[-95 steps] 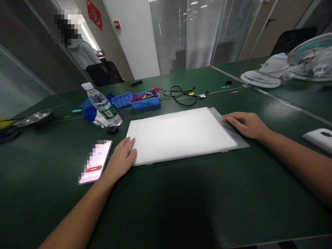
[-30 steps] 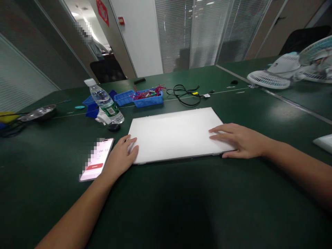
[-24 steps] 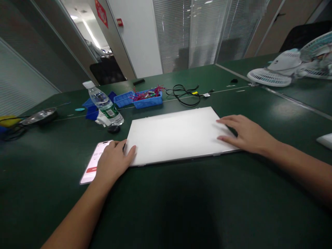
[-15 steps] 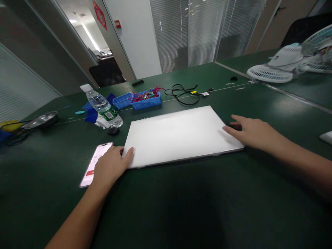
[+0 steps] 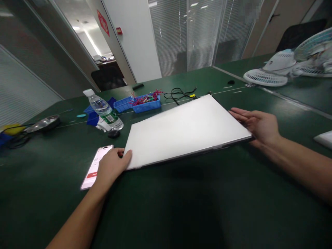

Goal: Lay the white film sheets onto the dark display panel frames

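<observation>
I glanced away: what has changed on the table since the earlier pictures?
The white panel has tilted, its right end raised. The right hand has moved from its top to the right edge. The left hand now grips the left edge, thumb on top. Phone and bottle stayed put.

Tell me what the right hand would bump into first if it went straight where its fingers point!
Probably the white board: the fingers of the right hand point toward its right edge. I can't tell whether they'd bump that edge or slide underneath.
</observation>
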A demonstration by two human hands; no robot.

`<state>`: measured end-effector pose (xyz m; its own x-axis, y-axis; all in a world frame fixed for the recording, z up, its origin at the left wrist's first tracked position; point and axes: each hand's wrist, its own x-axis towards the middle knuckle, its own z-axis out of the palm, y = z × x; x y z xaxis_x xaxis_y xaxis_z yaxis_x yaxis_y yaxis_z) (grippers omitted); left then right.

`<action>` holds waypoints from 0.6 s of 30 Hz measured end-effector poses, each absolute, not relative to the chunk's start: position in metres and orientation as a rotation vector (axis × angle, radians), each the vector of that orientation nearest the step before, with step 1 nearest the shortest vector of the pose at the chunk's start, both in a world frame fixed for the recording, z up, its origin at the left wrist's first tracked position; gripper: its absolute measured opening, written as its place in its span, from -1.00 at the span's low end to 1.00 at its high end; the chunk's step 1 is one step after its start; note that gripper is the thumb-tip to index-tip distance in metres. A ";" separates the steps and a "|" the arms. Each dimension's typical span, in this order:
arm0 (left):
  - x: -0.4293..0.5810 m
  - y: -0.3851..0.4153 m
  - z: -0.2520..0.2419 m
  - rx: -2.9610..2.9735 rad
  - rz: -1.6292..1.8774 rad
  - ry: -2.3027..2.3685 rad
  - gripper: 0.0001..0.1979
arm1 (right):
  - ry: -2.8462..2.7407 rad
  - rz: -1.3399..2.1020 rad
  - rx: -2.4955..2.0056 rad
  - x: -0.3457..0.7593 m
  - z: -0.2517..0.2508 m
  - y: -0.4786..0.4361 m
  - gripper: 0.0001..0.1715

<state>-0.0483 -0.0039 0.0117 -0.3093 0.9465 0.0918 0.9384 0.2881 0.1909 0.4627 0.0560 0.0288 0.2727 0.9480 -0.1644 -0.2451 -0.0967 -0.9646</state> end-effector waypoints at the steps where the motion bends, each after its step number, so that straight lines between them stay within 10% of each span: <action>1: -0.049 -0.003 0.011 1.825 0.336 2.490 -0.44 | -0.738 1.156 -1.212 0.458 0.032 0.053 -0.38; 10: -0.039 -0.012 0.011 1.994 0.484 2.380 -0.39 | -0.683 1.056 -1.224 0.447 0.020 0.053 -0.21; 18: 0.000 -0.032 0.010 2.870 0.661 1.267 -0.53 | -0.612 1.102 -1.500 0.444 0.030 0.056 -0.37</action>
<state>-0.0001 -0.0316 0.0104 0.6033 0.6934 0.3940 0.7200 -0.6860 0.1048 0.4443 0.0557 0.0302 0.4295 0.8502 -0.3045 -0.1911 -0.2440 -0.9508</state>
